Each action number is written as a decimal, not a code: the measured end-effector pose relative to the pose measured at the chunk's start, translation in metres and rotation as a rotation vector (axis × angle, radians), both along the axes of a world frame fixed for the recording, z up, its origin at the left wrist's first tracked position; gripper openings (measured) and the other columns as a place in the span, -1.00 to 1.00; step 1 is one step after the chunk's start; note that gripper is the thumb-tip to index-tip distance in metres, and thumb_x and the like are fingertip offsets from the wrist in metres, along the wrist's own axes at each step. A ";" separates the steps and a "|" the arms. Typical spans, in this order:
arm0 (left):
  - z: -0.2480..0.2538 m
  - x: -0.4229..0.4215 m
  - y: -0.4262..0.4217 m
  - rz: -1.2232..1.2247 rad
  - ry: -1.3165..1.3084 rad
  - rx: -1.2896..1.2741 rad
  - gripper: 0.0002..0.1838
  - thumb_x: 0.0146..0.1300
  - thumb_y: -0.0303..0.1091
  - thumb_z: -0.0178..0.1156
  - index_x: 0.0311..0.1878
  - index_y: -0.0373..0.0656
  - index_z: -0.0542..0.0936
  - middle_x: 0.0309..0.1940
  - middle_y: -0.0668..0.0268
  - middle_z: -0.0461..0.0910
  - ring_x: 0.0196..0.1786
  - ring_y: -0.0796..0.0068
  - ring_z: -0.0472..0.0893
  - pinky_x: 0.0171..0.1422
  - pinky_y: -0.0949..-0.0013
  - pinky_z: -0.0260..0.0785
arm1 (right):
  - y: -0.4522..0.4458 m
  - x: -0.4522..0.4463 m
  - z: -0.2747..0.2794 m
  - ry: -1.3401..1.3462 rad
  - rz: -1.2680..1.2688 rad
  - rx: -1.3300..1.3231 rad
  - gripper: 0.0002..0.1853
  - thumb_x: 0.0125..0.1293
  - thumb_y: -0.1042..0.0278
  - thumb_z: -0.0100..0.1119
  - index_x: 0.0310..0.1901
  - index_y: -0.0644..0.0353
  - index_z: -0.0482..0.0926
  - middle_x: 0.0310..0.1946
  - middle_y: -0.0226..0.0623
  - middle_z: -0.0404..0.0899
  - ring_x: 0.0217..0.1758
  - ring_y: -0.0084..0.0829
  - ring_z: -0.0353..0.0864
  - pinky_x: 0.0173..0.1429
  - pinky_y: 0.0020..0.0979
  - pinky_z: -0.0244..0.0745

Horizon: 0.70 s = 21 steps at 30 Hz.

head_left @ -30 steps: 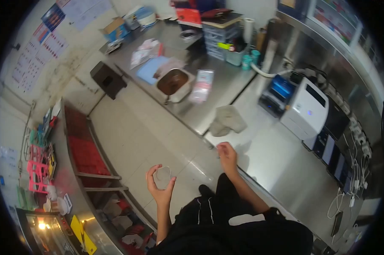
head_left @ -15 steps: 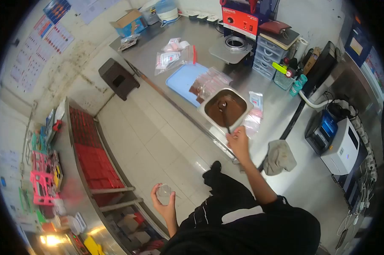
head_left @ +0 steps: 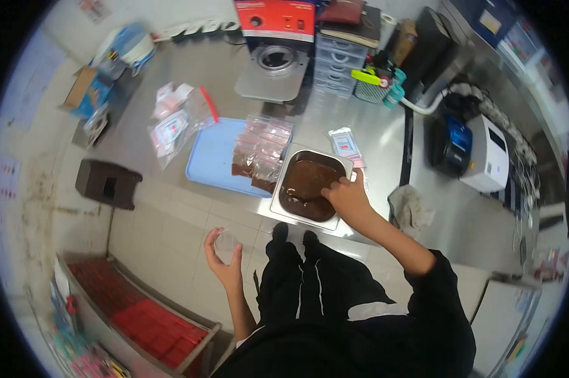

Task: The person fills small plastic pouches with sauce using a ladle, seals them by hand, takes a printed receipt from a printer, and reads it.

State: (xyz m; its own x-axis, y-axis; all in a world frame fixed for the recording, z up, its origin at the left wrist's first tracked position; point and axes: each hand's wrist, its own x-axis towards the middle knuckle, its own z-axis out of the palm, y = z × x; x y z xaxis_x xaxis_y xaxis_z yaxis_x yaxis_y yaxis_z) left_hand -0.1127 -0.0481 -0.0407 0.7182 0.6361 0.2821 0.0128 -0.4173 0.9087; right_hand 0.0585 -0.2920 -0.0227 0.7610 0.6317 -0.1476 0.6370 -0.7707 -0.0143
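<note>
Between the thumb and fingers of my left hand [head_left: 224, 253] is a small clear round cup [head_left: 225, 242], held over the floor. My right hand [head_left: 347, 194] is closed over the right side of a metal pan [head_left: 279, 208] of brown sauce [head_left: 311, 178]. A dark utensil seems to run from its fingers into the sauce, though most of it is hidden. Left of the pan, a blue tray [head_left: 209, 157] bears several clear packets [head_left: 263, 142] with brown contents at their lower ends. Behind the pan lies a flat plastic packet [head_left: 345, 143].
A red-fronted machine [head_left: 275, 24] stands at the back beside clear drawers [head_left: 338, 60]. A zip bag [head_left: 177, 123] lies left of the tray. A grey cloth [head_left: 410, 209] and a white printer [head_left: 488, 154] are on the right. A dark stool [head_left: 108, 183] stands at the left.
My right hand first reached the pan's utensil and now sits lower, over the pan itself. The view has turned and come closer to the counter. My left hand still holds the cup.
</note>
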 end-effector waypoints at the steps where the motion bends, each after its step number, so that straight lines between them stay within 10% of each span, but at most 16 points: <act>1: -0.002 0.016 0.007 -0.084 -0.041 -0.010 -0.42 -0.11 -0.56 0.30 0.07 -0.25 0.39 -0.01 0.16 0.45 0.12 0.27 0.40 0.30 0.25 0.11 | -0.001 -0.009 0.001 -0.066 0.001 0.015 -0.89 0.14 0.36 0.07 -0.29 0.02 0.54 -0.34 -0.37 0.55 -0.20 -0.39 0.54 0.17 0.05 0.14; 10: 0.009 0.103 0.049 -0.485 -0.017 -0.047 -0.38 -0.14 -0.52 0.36 0.08 -0.26 0.39 0.00 0.16 0.47 0.11 0.29 0.42 0.27 0.28 0.16 | 0.018 -0.066 -0.001 -0.108 -0.368 0.353 -0.82 0.12 0.37 0.16 -0.22 -0.02 0.63 -0.50 -0.46 0.47 -0.29 -0.45 0.49 0.08 -0.10 0.12; 16: 0.018 0.121 0.046 -0.577 -0.014 -0.036 -0.36 -0.18 -0.49 0.40 0.06 -0.25 0.41 -0.02 0.16 0.48 0.09 0.30 0.43 0.25 0.27 0.19 | 0.012 -0.090 -0.003 0.335 -0.974 0.811 -0.86 0.19 0.28 0.17 -0.24 0.02 0.64 -0.40 -0.53 0.64 -0.41 -0.53 0.49 -0.03 -0.24 0.01; 17: 0.020 0.125 0.044 -0.583 -0.017 -0.034 -0.36 -0.18 -0.49 0.40 0.06 -0.25 0.41 -0.02 0.16 0.48 0.09 0.30 0.43 0.25 0.27 0.19 | 0.010 -0.092 -0.005 0.232 -0.934 0.859 -0.84 0.16 0.35 0.23 -0.20 0.09 0.65 -0.52 -0.44 0.62 -0.57 -0.66 0.40 -0.35 -0.60 0.26; 21: 0.028 0.136 0.030 -0.659 -0.034 0.126 -0.37 -0.22 -0.40 0.45 0.02 -0.21 0.46 -0.06 0.23 0.51 0.04 0.28 0.44 0.18 0.26 0.20 | 0.012 -0.097 -0.001 0.192 -0.971 1.117 -0.85 0.17 0.38 0.21 -0.21 0.09 0.65 -0.56 -0.44 0.58 -0.54 -0.71 0.38 -0.38 -0.61 0.26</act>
